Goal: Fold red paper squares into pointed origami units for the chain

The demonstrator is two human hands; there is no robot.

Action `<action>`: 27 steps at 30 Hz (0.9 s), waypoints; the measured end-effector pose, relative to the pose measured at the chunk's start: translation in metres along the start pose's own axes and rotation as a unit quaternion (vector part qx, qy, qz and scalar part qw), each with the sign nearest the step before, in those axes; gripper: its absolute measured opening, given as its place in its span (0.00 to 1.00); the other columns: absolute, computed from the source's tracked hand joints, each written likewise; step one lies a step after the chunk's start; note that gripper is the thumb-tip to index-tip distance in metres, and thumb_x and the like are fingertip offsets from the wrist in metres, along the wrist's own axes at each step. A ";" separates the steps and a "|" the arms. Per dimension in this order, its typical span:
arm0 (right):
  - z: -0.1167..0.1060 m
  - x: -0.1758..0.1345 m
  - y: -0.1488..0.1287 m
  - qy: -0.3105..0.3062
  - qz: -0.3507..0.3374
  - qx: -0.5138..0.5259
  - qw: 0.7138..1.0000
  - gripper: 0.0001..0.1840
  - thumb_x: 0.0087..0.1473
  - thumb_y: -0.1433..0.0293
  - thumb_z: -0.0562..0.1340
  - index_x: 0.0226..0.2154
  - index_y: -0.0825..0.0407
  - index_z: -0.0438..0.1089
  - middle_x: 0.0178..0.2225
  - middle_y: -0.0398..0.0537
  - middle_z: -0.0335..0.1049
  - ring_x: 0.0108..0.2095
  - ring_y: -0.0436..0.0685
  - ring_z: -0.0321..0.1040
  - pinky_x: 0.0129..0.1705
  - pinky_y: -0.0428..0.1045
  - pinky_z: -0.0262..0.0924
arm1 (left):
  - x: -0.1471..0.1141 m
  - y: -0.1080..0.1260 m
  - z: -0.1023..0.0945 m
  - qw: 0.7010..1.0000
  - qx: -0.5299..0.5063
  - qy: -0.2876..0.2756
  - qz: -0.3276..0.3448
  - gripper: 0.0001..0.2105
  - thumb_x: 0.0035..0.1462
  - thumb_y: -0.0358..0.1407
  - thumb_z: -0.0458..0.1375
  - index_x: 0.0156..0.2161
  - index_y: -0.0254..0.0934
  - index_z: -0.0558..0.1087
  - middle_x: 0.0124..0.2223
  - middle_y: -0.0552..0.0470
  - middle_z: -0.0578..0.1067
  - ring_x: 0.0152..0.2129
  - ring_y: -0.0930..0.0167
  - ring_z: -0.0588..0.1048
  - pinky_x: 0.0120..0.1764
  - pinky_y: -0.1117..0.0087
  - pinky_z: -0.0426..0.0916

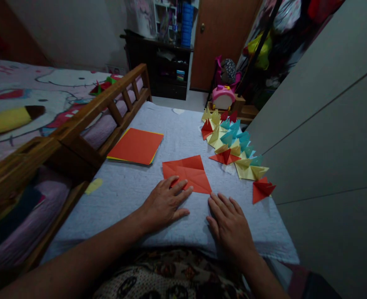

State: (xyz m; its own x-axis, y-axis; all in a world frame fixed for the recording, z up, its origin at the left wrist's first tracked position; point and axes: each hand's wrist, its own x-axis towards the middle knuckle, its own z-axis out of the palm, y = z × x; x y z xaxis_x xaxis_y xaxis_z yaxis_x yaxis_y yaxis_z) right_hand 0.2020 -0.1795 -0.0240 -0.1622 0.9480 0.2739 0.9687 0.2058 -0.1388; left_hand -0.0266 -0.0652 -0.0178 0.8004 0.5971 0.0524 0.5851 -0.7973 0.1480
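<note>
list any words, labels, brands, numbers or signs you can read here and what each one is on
No text can be read.
Clear bottle on the dark cabinet: its label is too small and blurred.
Printed bedding: red marks, perhaps letters, not legible.
Creased orange sheet at the left hand and paper stack: no printing shows.

Home bedroom: cartoon-print bedding (pixel 57 79), wooden bed rail (pixel 99 101), knobbed door (pixel 222 31).
</note>
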 end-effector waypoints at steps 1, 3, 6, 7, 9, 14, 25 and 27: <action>-0.001 -0.002 0.002 0.005 0.004 -0.002 1.000 0.19 0.64 0.66 0.57 0.55 0.51 0.70 0.58 0.50 0.71 0.60 0.63 0.63 0.62 0.62 0.52 | 0.000 0.000 0.000 1.000 0.000 -0.002 0.000 0.29 0.63 0.53 0.56 0.66 0.46 0.62 0.66 0.46 0.64 0.61 0.51 0.59 0.57 0.51 0.61; -0.005 -0.004 0.005 0.021 0.014 -0.001 1.000 0.17 0.64 0.67 0.57 0.53 0.50 0.71 0.56 0.51 0.73 0.58 0.64 0.65 0.61 0.63 0.54 | 0.001 0.000 -0.001 1.000 0.001 -0.005 0.001 0.29 0.63 0.53 0.56 0.66 0.45 0.62 0.66 0.46 0.64 0.61 0.51 0.59 0.57 0.51 0.61; -0.013 0.002 0.003 0.063 0.014 0.032 0.997 0.12 0.63 0.69 0.57 0.46 0.51 0.74 0.47 0.52 0.78 0.50 0.63 0.69 0.55 0.62 0.61 | 0.001 0.001 -0.001 1.000 0.001 -0.005 0.002 0.29 0.63 0.53 0.56 0.65 0.45 0.62 0.66 0.46 0.64 0.61 0.50 0.59 0.57 0.50 0.61; -0.014 0.006 0.000 0.076 0.005 0.052 0.996 0.11 0.63 0.70 0.57 0.45 0.52 0.74 0.45 0.53 0.78 0.49 0.62 0.70 0.53 0.60 0.63 | 0.001 0.001 0.000 1.000 0.001 -0.003 0.003 0.29 0.63 0.53 0.56 0.65 0.45 0.62 0.66 0.46 0.64 0.61 0.50 0.59 0.57 0.50 0.61; -0.015 0.016 -0.007 0.077 -0.032 0.097 0.992 0.14 0.63 0.71 0.57 0.49 0.55 0.71 0.50 0.56 0.75 0.51 0.61 0.69 0.54 0.58 0.65 | 0.000 0.001 0.001 1.000 0.000 0.004 0.004 0.29 0.63 0.52 0.57 0.65 0.45 0.62 0.66 0.46 0.64 0.60 0.50 0.59 0.57 0.50 0.61; 0.001 0.036 -0.020 0.000 -0.069 0.137 0.988 0.21 0.62 0.71 0.57 0.56 0.58 0.67 0.57 0.60 0.70 0.58 0.62 0.66 0.59 0.60 0.65 | 0.000 -0.001 0.005 0.999 0.012 0.030 0.013 0.30 0.62 0.54 0.56 0.65 0.45 0.62 0.64 0.47 0.66 0.60 0.52 0.60 0.57 0.53 0.61; -0.002 0.050 -0.027 -0.041 -0.027 0.104 0.993 0.13 0.59 0.73 0.61 0.47 0.56 0.74 0.52 0.59 0.74 0.51 0.64 0.72 0.56 0.59 0.68 | -0.021 -0.011 -0.007 0.998 0.064 0.018 0.013 0.27 0.65 0.52 0.53 0.63 0.39 0.65 0.64 0.48 0.68 0.60 0.55 0.63 0.60 0.53 0.54; -0.002 0.051 -0.028 -0.046 -0.023 0.099 0.994 0.13 0.59 0.73 0.61 0.46 0.55 0.74 0.52 0.59 0.74 0.51 0.64 0.72 0.55 0.59 0.68 | -0.030 -0.015 -0.009 0.997 0.069 0.019 0.001 0.26 0.66 0.52 0.53 0.62 0.39 0.67 0.63 0.48 0.69 0.60 0.55 0.64 0.59 0.54 0.54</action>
State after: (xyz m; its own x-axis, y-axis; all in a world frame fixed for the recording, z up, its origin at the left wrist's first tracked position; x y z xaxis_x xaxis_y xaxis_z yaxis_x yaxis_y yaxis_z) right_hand 0.1667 -0.1373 -0.0041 -0.2301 0.9531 0.1966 0.9058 0.2836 -0.3149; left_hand -0.0606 -0.0701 -0.0126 0.7980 0.5959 0.0896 0.5975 -0.8018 0.0114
